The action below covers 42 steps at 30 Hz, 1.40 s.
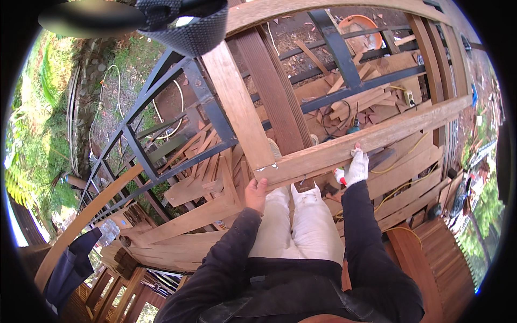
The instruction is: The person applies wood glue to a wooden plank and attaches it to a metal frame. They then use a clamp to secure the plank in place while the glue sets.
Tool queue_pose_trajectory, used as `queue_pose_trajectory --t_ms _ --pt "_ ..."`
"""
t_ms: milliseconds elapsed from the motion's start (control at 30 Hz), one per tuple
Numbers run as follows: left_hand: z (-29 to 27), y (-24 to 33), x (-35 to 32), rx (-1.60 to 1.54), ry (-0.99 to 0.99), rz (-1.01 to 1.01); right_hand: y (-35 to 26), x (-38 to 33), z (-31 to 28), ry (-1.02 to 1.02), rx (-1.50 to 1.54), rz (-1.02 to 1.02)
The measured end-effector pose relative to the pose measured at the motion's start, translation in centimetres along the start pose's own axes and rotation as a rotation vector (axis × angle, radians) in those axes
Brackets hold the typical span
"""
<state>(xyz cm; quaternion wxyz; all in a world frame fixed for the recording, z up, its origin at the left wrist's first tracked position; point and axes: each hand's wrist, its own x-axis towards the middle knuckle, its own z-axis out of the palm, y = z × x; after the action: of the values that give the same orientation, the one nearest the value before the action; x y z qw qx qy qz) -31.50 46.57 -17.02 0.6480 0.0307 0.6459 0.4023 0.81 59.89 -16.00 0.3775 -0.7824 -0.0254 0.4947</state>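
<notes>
Timber meets timber in the head view: a long board runs across in front of the person's legs, its left end butted against a pale crosspiece to make a corner. Left hand is right on that corner, fingers clamped on the board's end, thumb showing on the near side, the rest tucked out of sight. Over to the right hand, gloved in white: one fingertip is up against the long board, while the other fingers look closed around a small bottle with a red tip. White smears sit right by the joint, probably glue. So the step in hand looks like gluing and lining up this corner, and the next move calls for keeping the two edges flush while the bottle hand stays steady. Beyond the crosspiece lies a grooved brown board, with a dark metal frame around it and loose offcuts heaped below.
</notes>
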Motion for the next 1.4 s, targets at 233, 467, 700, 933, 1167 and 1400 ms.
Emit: queue_pose_trajectory --t_ms 233,467,700,933,1167,1400 --pt "0.3 -0.3 0.6 0.224 0.071 0.028 1.1 2.2 -0.9 -0.022 -0.042 -0.086" --pt "0.6 2.0 0.4 0.097 -0.049 -0.08 -0.9 -1.2 1.6 0.033 0.136 0.076" --pt "-0.6 13.7 6.1 0.098 -0.137 -0.007 -1.7 -5.2 2.1 -0.106 0.425 0.16" --pt "7.1 18.8 14.1 0.084 -0.006 0.282 -3.1 -3.9 4.9 0.072 0.455 0.155" --pt "7.0 17.9 14.8 0.101 -0.028 0.312 -4.1 -4.3 5.4 0.095 0.337 0.243" --pt "8.0 18.4 13.3 -0.023 -0.053 0.26 -3.2 -2.5 5.0 0.139 0.383 0.153"
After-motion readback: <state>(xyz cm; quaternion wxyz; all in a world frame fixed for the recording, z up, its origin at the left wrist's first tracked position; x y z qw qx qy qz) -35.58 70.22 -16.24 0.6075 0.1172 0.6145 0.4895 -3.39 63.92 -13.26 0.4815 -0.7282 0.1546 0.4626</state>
